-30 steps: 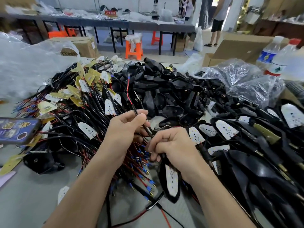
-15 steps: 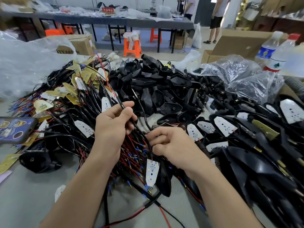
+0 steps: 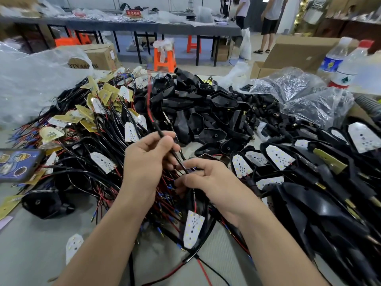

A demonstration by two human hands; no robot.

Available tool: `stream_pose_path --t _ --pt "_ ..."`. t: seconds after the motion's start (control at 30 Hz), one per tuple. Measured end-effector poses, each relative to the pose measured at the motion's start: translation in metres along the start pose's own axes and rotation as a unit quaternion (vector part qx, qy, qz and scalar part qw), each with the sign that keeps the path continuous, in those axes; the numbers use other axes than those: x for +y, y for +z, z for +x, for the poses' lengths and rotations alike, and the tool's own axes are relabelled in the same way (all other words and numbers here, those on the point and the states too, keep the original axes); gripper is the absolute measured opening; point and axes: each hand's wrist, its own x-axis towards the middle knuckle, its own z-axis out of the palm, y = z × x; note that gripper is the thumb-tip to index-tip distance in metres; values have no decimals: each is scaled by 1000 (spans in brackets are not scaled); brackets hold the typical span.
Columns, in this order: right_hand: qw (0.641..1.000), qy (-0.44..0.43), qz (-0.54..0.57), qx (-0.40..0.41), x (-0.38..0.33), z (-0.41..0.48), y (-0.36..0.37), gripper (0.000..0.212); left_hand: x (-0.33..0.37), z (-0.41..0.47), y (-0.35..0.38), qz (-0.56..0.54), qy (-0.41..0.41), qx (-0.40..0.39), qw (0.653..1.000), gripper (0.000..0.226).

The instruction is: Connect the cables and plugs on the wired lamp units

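The left hand (image 3: 147, 162) pinches a black cable (image 3: 159, 132) between thumb and curled fingers. The cable's free end rises from the grip, blurred, with red wire showing near its top. The right hand (image 3: 212, 182) curls round the lower stretch of the same cable, just beside the left hand. Its fingertips cover the joint, so I cannot tell whether a plug is already seated. A white lamp board (image 3: 193, 229) hangs below the right hand over the grey desk (image 3: 31, 250), and its thin wire leads up into that grip.

The step looks like bringing this cable's end to the board's lead and mating them. To do it well:

- Keep both grips close to the joint, so the short ends do not bend away.
- Line the ends up straight before pushing.
- Push along the cable, not across it.
- Lift the pair clear of the pile of wires (image 3: 165, 195) beneath, since those loose red and blue-tipped ends could snag or be mistaken for the right lead.
- Let the board hang without tugging its thin wire.
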Motion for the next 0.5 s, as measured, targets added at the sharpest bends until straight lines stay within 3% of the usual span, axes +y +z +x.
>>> stream_pose_path --t 0.17,0.33,0.4,0.5 --pt "997 25 28 -72 -1 -3 0 22 4 1 -4 -48 22 72 996 21" --pt "980 47 23 -190 -3 -9 -16 48 6 3 -8 -58 26 106 992 21" --pt "983 42 -10 -178 -3 -9 -15 49 7 4 -10 -64 18 101 993 19" --pt "996 19 17 -89 -1 -4 -8 39 7 4 -8 -34 -9 78 996 11"
